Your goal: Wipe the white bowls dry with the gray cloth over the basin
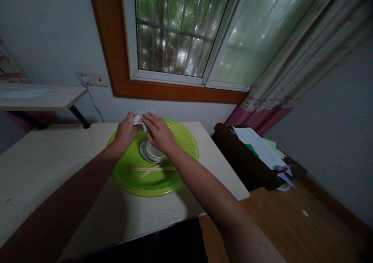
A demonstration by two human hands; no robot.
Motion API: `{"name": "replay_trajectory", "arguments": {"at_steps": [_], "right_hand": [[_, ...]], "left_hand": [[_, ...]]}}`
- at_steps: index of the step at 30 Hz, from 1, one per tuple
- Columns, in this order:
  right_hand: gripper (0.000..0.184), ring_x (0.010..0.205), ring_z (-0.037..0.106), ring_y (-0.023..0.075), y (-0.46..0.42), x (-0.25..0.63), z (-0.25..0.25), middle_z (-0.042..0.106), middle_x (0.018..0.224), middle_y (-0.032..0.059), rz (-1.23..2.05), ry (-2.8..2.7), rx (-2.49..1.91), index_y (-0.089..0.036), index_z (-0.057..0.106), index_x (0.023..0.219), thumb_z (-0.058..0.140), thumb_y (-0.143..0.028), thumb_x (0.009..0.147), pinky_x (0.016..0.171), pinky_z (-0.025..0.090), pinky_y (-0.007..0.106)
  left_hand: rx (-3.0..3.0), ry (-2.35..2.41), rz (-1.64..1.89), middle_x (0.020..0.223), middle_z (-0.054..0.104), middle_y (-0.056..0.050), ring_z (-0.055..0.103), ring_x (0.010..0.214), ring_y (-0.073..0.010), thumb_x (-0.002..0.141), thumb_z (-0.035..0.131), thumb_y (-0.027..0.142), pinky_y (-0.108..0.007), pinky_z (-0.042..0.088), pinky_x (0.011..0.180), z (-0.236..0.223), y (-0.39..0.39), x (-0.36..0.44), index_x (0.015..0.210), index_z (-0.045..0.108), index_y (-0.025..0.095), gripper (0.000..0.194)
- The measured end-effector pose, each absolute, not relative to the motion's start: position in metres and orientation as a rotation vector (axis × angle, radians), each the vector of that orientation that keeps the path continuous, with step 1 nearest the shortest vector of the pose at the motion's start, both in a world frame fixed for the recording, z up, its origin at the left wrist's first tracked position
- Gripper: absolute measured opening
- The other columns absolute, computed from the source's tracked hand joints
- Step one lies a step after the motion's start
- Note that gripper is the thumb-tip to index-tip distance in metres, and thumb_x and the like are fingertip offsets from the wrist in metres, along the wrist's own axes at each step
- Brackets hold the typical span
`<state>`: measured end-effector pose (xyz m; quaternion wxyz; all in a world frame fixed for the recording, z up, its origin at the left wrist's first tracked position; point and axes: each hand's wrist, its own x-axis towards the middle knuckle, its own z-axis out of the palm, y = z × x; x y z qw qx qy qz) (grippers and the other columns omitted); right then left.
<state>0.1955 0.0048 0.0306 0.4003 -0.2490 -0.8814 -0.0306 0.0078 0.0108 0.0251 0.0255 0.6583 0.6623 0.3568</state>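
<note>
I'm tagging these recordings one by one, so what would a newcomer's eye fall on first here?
Probably the bright green basket on the pale table, with stacked white dishes and crossed chopsticks in it. Over its far side, the left hand holds a small pink-patterned white piece, the right hand a pale cloth. Behind, greenery shows through the window.

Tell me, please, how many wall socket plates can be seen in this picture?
2. They sit side by side on the wall, left of the window: the left plate has a cord hanging from it; the right plate is beside it.
</note>
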Motion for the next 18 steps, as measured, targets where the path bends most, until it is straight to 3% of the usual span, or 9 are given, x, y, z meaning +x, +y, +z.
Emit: {"name": "replay_trajectory", "arguments": {"at_steps": [7,14,18], "right_hand": [[0.065,0.147,0.044,0.0227,0.014,0.200,0.028,0.050,0.155,0.0110,0.011,-2.073,-0.738,-0.024,0.045,0.153,0.054,-0.011,0.089,0.125,0.036,0.046],[0.055,0.130,0.059,0.0248,0.023,0.209,0.023,0.064,0.139,0.0143,0.092,-1.999,-0.972,-0.017,0.057,0.140,0.057,-0.007,0.086,0.117,0.045,0.042],[0.060,0.121,0.065,0.0267,0.021,0.209,0.025,0.066,0.137,0.0176,0.111,-2.041,-1.174,-0.012,0.052,0.144,0.053,-0.004,0.085,0.110,0.050,0.042]], "left_hand": [[2.033,2.052,1.160,0.111,0.073,-0.014,0.070,0.100,-0.0274,0.080,0.052,0.013,-0.035,0.052,0.085,0.027,0.010,0.006,0.121,0.054,0.019,0.042],[2.077,2.031,1.130,0.113,0.074,-0.013,0.070,0.102,-0.0256,0.081,0.050,0.010,-0.035,0.052,0.090,0.029,0.007,0.006,0.126,0.055,0.020,0.046],[2.141,2.022,1.085,0.118,0.074,-0.014,0.070,0.105,-0.0257,0.083,0.049,0.009,-0.035,0.052,0.091,0.030,0.006,0.009,0.131,0.056,0.019,0.050]]}}
